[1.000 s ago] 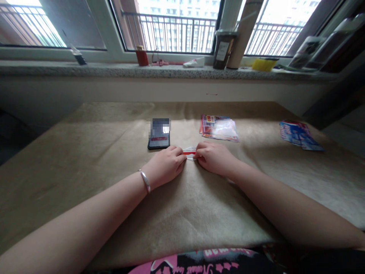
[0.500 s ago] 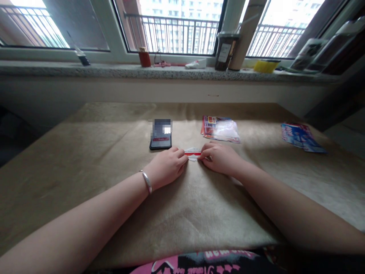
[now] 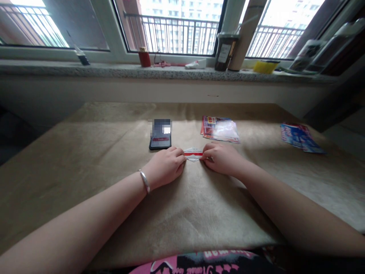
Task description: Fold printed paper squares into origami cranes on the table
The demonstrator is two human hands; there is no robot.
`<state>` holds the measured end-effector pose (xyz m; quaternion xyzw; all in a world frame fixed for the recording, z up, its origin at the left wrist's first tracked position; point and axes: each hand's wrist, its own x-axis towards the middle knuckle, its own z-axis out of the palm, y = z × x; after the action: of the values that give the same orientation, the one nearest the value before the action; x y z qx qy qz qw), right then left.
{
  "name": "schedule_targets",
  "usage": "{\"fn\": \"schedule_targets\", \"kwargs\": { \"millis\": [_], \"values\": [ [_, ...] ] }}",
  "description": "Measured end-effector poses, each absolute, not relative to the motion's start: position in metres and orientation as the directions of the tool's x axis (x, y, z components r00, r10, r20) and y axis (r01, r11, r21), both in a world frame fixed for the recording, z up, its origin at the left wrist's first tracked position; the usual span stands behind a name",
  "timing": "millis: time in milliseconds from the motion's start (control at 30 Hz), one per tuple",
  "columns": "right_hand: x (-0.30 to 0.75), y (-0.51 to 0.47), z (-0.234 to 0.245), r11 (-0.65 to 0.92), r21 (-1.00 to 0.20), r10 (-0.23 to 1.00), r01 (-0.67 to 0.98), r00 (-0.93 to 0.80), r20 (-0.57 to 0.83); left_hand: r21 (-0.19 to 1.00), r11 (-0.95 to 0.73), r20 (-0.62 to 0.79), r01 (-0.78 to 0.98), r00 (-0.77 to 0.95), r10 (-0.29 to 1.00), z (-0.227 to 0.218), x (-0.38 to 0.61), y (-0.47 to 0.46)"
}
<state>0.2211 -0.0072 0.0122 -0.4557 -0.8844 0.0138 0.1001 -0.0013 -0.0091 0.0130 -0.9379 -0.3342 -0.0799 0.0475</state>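
A small folded piece of white and red paper [image 3: 193, 154] lies on the beige cloth-covered table [image 3: 85, 160] between my two hands. My left hand [image 3: 164, 167], with a silver bangle on its wrist, has its fingers curled and pinches the paper's left end. My right hand [image 3: 224, 158] is also curled and pinches the right end. Both hands rest on the cloth. Just behind my left hand lies a dark phone [image 3: 161, 139], face up.
A stack of printed leaflets [image 3: 220, 129] lies behind my right hand, and a blue one [image 3: 300, 137] sits at the far right. The stone windowsill [image 3: 114, 70] carries a red cup [image 3: 144, 58], a dark jar [image 3: 224, 51] and a yellow box [image 3: 264, 66].
My right hand has slid slightly to the right along the paper, so more of the white and red strip shows between the hands. My left hand has barely moved.
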Motion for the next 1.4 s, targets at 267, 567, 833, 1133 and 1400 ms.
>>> {"fn": "schedule_targets", "kwargs": {
  "millis": [267, 567, 833, 1133, 1400],
  "values": [
    [0.218, -0.009, 0.012, 0.612, -0.111, 0.787, 0.783, -0.589, 0.185, -0.041, -0.800, 0.199, 0.598, 0.790, 0.580, 0.008, -0.004, 0.001],
    [0.219, -0.012, 0.014, 0.658, -0.032, 0.743, 0.752, -0.641, 0.192, -0.055, -0.807, 0.255, 0.588, 0.790, 0.558, 0.005, -0.002, -0.006],
    [0.217, -0.010, 0.013, 0.667, -0.051, 0.736, 0.743, -0.646, 0.202, -0.119, -0.778, 0.224, 0.617, 0.780, 0.585, 0.010, 0.008, -0.016],
    [0.222, -0.009, 0.013, 0.641, -0.129, 0.764, 0.757, -0.611, 0.208, 0.059, -0.779, 0.258, 0.625, 0.744, 0.616, 0.009, -0.003, -0.006],
    [0.233, 0.004, 0.003, 0.646, -0.328, 0.763, 0.690, -0.604, 0.231, 0.152, -0.768, 0.317, 0.622, 0.705, 0.634, 0.005, -0.005, 0.000]
  ]
}}
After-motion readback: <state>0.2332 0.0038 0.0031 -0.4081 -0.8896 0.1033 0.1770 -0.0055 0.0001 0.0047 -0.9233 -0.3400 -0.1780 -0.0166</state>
